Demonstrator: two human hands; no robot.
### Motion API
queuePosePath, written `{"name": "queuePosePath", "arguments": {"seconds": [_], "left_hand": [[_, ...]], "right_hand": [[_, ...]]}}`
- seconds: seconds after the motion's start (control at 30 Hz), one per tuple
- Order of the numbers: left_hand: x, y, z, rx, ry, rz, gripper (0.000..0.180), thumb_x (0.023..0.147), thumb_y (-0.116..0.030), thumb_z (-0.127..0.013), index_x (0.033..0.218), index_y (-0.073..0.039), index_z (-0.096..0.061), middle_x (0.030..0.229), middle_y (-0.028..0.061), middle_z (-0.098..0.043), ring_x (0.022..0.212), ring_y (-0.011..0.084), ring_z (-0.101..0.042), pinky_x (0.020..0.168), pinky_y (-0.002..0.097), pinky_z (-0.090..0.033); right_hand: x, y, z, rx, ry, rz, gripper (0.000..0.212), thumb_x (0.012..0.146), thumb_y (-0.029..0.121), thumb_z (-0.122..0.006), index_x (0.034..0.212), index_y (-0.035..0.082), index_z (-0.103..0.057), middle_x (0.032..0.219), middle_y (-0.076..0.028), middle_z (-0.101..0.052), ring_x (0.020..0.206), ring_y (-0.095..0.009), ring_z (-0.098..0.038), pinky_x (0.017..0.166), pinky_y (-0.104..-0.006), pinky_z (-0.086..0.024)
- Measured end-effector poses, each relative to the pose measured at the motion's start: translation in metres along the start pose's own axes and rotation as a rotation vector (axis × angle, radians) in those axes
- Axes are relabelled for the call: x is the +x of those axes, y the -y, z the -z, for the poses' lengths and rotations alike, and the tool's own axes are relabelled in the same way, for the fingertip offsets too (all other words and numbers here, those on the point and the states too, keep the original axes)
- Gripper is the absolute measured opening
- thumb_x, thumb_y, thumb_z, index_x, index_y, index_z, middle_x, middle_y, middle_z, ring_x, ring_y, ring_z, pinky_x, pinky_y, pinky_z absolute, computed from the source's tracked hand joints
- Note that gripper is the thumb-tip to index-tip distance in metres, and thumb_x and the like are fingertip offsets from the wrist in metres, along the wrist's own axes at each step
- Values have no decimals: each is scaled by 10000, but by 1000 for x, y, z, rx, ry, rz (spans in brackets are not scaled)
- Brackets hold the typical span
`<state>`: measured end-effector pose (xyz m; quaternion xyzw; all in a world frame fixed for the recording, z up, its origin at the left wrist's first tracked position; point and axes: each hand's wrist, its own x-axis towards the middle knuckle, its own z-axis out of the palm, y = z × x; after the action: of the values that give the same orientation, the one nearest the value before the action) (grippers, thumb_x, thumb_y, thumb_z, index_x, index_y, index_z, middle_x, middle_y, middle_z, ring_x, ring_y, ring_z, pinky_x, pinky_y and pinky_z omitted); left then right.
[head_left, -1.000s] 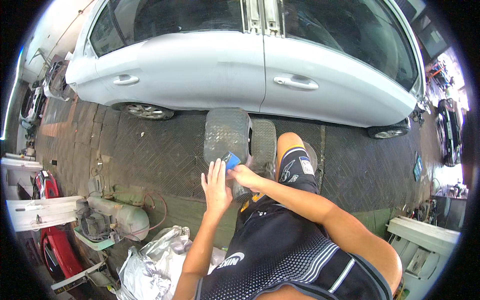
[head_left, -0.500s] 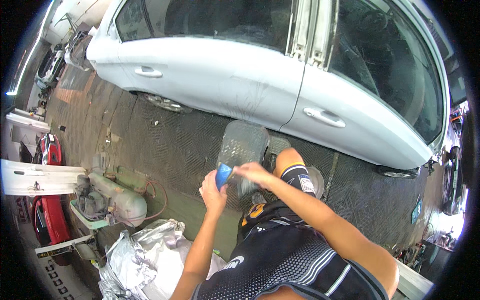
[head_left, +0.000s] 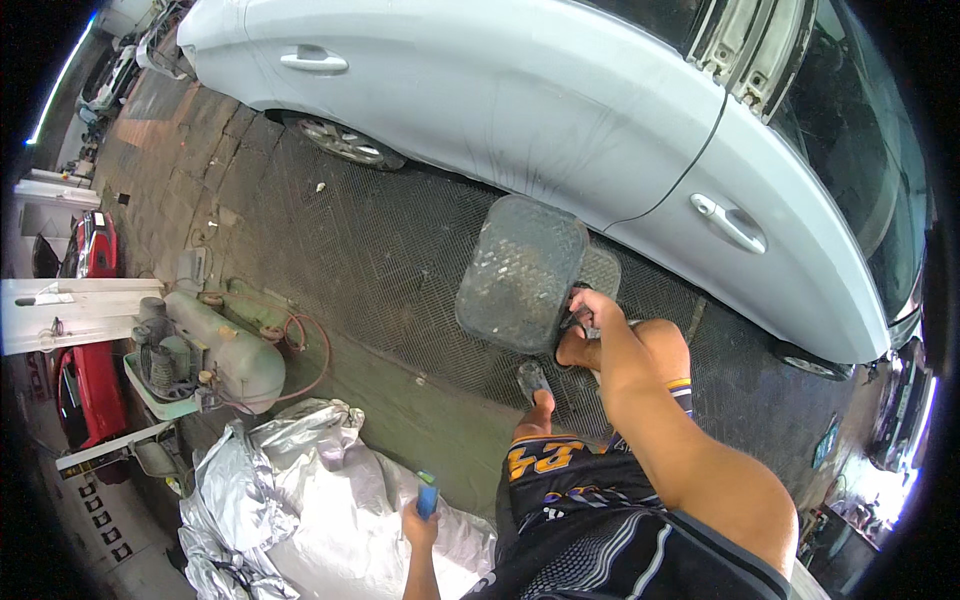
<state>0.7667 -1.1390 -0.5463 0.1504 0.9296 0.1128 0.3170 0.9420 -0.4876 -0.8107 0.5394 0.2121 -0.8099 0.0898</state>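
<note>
My left hand [head_left: 420, 526] is closed around a small blue block-like piece [head_left: 427, 501], low over the crumpled silver sheet [head_left: 330, 490]. Its exact kind is not plain from here. Farther forward, my right hand [head_left: 597, 308] reaches down beside my foot to the right edge of a grey stool top [head_left: 520, 272], a scuffed slab with rounded corners. The fingers are curled at a dark part there; what they grip is hidden. A silver-white car [head_left: 480, 110] stands just beyond the stool, with dark smudges on its door.
A pale green air compressor [head_left: 235, 355] with a reddish hose [head_left: 312, 330] stands at the left. Behind the stool lies another grey textured piece [head_left: 602, 275]. My sandalled foot [head_left: 535, 382] is on the dark textured floor. Red car parts [head_left: 95, 395] are at the far left.
My hands have parted: the left drew back low with the blue piece, while the right let go of it and reached down to the stool's edge. The view has shifted.
</note>
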Motion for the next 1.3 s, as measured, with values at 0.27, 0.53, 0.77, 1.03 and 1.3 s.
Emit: {"name": "queuePosePath", "arguments": {"seconds": [0.27,0.53,0.77,1.03,1.3], "left_hand": [[-6,21,-11,95,22,-21,699,639,-126,-907,1266,-30,-613,1175,196,-686,1087,383,-673,947,448,-530],[82,-74,25,-77,-4,-152,730,719,-168,-885,1355,28,-585,1271,245,-660,1149,388,-648,1006,460,-501],[164,-173,42,-74,24,-372,662,849,-157,-765,1460,-59,-531,1225,241,-659,1097,410,-644,1007,467,-491],[245,-316,137,-651,-12,-327,555,878,-103,-637,1420,-17,-551,1154,175,-677,1077,291,-652,962,450,-508],[171,-427,299,-588,-156,-340,480,1052,-293,-530,1406,29,-559,1334,197,-664,1220,345,-629,1038,423,-477]], "right_hand": [[-39,40,-131,-121,-134,207,953,677,43,-657,1576,251,-424,1485,-42,-542,1418,-280,-344,1014,-448,-370],[-48,130,-113,-1046,-148,74,578,801,159,-734,1363,79,-623,1338,-119,-660,1246,-281,-581,973,-446,-473],[-263,245,-166,-812,246,687,540,890,200,-796,1375,54,-609,1328,-102,-681,1253,-197,-598,1077,-386,-456],[-528,304,-165,-894,83,1198,451,924,169,-750,1351,63,-648,1390,-106,-650,1349,-232,-554,1172,-408,-389],[-708,455,-155,-140,-293,1626,447,894,39,-713,1326,-26,-622,1406,-145,-616,1342,-234,-547,1168,-395,-386]]}}
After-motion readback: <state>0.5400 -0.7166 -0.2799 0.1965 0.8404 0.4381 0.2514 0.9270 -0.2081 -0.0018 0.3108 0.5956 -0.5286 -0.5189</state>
